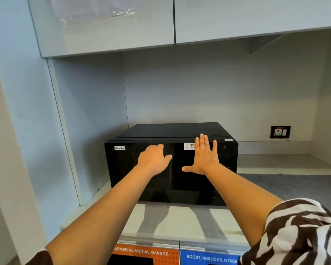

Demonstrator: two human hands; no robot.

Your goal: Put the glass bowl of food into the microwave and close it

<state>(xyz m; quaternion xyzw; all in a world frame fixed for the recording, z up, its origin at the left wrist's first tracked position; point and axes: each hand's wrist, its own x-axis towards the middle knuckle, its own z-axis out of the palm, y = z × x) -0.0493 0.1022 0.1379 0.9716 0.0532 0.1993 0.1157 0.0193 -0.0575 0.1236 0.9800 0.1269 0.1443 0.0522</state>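
Observation:
A black microwave [126,169] stands on the pale counter [172,217] with its dark glass door shut; a small "Non-Veg" label sits at its top left. My left hand [153,156] rests against the upper middle of the door, fingers loosely curled, holding nothing. My right hand [203,155] lies flat on the door to the right, fingers spread and pointing up to the top edge. No glass bowl is visible; the door is too dark to see inside.
Grey wall cupboards [107,25] hang overhead. A side panel [27,111] closes the left. A wall socket [280,131] sits at the back right above a lower grey counter [294,180]. Labelled waste bins [141,253] are below the front edge.

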